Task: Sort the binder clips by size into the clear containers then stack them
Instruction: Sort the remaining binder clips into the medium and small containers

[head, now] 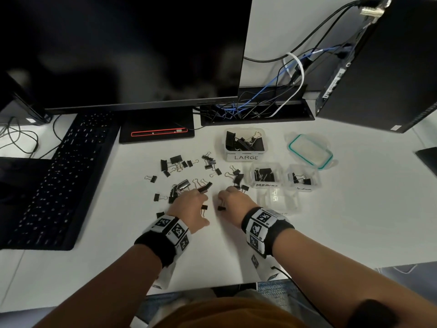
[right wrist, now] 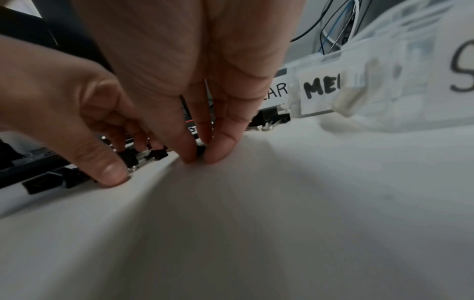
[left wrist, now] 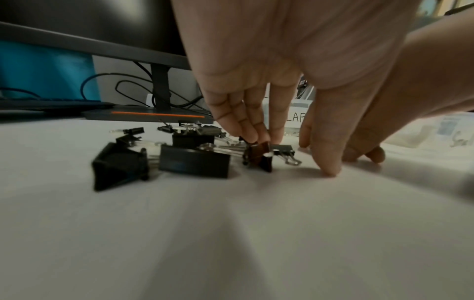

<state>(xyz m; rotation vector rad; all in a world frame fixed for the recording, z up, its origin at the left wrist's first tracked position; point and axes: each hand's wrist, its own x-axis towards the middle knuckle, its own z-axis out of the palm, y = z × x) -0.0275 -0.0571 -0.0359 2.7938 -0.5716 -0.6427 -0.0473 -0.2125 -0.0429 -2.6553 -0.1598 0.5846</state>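
While your right hand (head: 233, 197) pinches a small clip (head: 221, 208) at 6 o'clock of the pile, left fingers (left wrist: 246, 130) pinch another clip (left wrist: 259, 157); light, stiff, slick—grip the black body.

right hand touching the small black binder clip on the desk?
Touching. Right wrist view: right hand fingers pinch the small black binder clip against the white desk.

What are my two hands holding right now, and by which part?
The left hand pinches a small binder clip by its top edge. The right hand pinches another small clip between fingertips; which part cannot be told.
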